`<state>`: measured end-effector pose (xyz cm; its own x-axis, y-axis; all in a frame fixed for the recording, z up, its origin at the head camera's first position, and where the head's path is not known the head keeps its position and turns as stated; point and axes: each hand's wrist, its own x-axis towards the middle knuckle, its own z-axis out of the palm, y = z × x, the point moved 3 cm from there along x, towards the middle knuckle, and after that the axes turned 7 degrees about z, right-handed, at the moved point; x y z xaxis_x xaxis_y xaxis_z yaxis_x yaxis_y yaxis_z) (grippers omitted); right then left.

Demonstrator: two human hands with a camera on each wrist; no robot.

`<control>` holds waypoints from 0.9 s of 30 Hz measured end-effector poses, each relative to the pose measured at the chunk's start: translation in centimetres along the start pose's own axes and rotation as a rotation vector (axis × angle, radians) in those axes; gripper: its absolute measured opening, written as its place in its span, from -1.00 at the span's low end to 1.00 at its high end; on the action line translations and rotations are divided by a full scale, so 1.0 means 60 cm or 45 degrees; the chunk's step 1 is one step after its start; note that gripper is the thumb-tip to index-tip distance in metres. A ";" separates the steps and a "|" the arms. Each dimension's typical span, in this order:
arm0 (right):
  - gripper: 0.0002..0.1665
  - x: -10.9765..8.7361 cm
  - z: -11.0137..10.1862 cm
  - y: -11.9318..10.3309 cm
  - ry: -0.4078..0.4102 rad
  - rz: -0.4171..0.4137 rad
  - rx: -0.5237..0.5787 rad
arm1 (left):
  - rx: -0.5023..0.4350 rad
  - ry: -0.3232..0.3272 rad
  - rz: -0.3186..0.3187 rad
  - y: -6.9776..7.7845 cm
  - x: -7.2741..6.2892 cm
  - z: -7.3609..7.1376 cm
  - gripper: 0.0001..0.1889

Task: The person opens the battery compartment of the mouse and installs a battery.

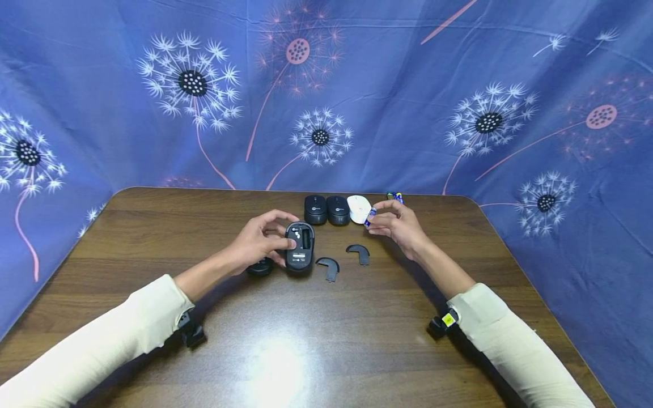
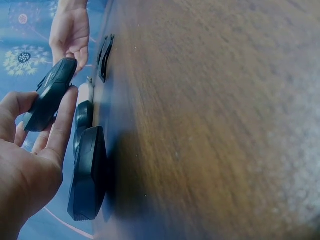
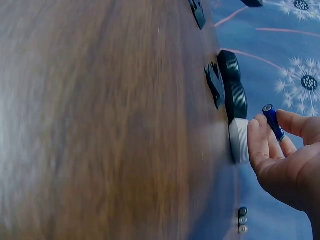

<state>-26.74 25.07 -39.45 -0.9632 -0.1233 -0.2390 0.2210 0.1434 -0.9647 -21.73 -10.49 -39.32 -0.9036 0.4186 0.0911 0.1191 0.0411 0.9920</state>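
Note:
My left hand point(image 1: 255, 242) grips a black computer mouse point(image 1: 299, 259) above the table, its underside toward the head view. The battery slot in that underside is uncovered and dark. In my right hand point(image 1: 400, 228) a blue battery point(image 3: 272, 121) is pinched between thumb and fingers, near the white mouse point(image 1: 359, 208). Another black mouse point(image 1: 261, 267) lies partly hidden under the left hand. Two black battery covers lie on the table: one cover point(image 1: 329, 267) just right of the held mouse, the other cover point(image 1: 360, 253) farther right.
Two black mice, a left one point(image 1: 315, 209) and a right one point(image 1: 338, 210), stand beside the white mouse near the back edge. Several batteries point(image 3: 243, 220) stand by the back edge, beyond the right hand. A blue flowered cloth point(image 1: 388, 102) hangs behind the wooden table point(image 1: 388, 340).

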 end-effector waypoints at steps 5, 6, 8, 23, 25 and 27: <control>-0.45 0.000 0.021 -0.002 -0.024 -0.013 0.037 | 0.001 -0.003 0.002 0.004 0.001 0.002 -0.37; -0.46 0.000 0.025 -0.002 -0.028 -0.018 0.046 | -0.001 -0.002 0.001 0.004 0.001 0.002 -0.37; -0.48 0.000 0.032 -0.002 -0.039 -0.026 0.052 | -0.002 -0.001 0.000 0.004 0.001 0.003 -0.37; -0.55 -0.011 0.090 -0.006 -0.117 -0.030 0.067 | 0.007 0.006 -0.008 0.001 0.004 0.007 -0.36; -0.56 -0.013 0.097 -0.007 -0.128 -0.042 0.072 | 0.002 0.011 -0.011 0.001 0.005 0.008 -0.36; -0.57 -0.016 0.104 -0.010 -0.138 -0.053 0.077 | 0.000 0.019 -0.012 0.000 0.005 0.008 -0.36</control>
<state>-24.99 19.00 -39.33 -0.9502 -0.2337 -0.2062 0.1934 0.0770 -0.9781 -21.79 -9.93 -39.32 -0.9107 0.4045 0.0832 0.1106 0.0448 0.9929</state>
